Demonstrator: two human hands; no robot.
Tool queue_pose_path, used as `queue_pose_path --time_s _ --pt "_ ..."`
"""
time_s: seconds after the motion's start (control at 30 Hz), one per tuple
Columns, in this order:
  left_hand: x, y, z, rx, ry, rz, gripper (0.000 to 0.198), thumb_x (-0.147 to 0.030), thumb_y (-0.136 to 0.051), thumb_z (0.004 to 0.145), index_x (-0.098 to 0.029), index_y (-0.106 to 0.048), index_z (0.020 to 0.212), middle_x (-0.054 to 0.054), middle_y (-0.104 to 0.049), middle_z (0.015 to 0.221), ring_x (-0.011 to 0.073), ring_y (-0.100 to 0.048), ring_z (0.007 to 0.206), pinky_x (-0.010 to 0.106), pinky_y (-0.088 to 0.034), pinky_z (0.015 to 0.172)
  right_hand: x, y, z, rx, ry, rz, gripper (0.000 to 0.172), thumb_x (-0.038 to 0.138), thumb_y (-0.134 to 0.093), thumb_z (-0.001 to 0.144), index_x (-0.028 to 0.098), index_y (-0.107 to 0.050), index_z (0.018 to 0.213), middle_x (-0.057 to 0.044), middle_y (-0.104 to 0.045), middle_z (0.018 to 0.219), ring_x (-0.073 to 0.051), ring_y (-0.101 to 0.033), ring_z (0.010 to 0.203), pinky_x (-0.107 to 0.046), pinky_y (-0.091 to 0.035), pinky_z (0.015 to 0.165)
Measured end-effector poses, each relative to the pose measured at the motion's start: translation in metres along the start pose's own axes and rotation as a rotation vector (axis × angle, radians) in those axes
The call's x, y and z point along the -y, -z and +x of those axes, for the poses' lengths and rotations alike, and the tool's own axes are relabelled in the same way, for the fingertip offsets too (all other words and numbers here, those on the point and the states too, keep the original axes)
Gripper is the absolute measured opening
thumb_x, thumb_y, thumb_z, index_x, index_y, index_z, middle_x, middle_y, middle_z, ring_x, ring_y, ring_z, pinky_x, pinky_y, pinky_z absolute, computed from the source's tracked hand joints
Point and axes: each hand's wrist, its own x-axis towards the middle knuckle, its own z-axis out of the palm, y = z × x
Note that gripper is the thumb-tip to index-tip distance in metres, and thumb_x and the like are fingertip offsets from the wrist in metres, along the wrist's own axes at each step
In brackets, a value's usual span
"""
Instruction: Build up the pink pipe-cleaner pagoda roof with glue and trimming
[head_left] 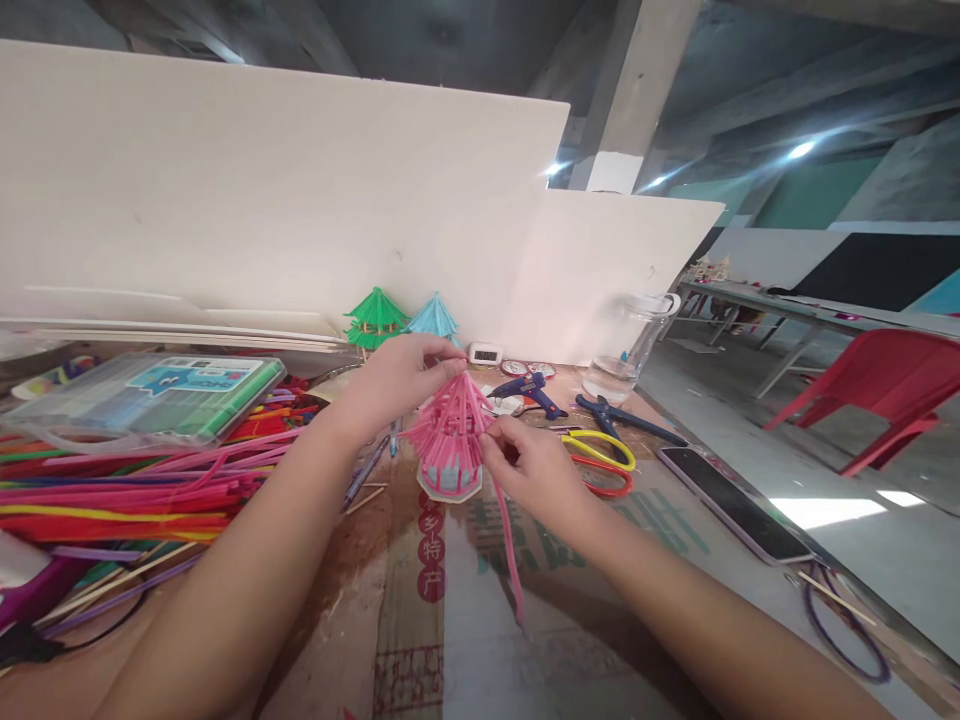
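A small pink pavilion model point(450, 430), with two tiers of roof made of fuzzy pipe cleaners, stands upright on a pale many-sided base in front of me. My left hand point(412, 375) pinches the roof's peak from the left. On the right side, my right hand point(529, 460) is closed at the edge of the upper roof, thumb and forefinger pressed on a pink pipe cleaner point(511, 560). Its loose end hangs down toward the table. The exact spot where the strand meets the roof is hidden by my fingers.
Behind stand a green pavilion point(377, 318) and a blue one point(435, 318). Bundled pipe cleaners point(150, 490) and a plastic case point(150, 400) lie left. Rightward are a glue gun point(529, 390), scissors point(604, 450), pliers point(634, 420), a glass jug point(622, 355) and a phone point(735, 505).
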Motion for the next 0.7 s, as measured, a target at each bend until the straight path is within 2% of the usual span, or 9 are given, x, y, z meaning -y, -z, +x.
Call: queue_pose_path --time_s 0.33,0.7 --pt "-0.0017 0.0002 -0.0010 0.017 0.007 0.020 0.026 -0.031 -0.050 0.081 -0.018 -0.071 0.087 0.003 -0.073 0.090 0.0197 -0.063 0.082 0.027 -0.043 0.069 0.0069 0.0002 0.0024 0.058 -0.031 -0.065 0.018 0.026 -0.044 0.086 0.021 -0.051 0.071 0.003 -0.050 0.056 -0.013 -0.045 0.051 -0.024 -0.027 0.053" --pt "-0.0025 0.0000 -0.0009 0.034 -0.002 0.018 0.026 -0.032 -0.049 0.081 -0.017 -0.070 0.087 0.003 -0.072 0.089 0.0190 -0.063 0.080 0.027 -0.043 0.068 0.0075 0.0010 0.0042 0.063 -0.036 -0.066 0.018 0.024 -0.047 0.085 0.020 -0.054 0.070 0.003 -0.050 0.055 -0.012 -0.042 0.049 -0.024 -0.025 0.052"
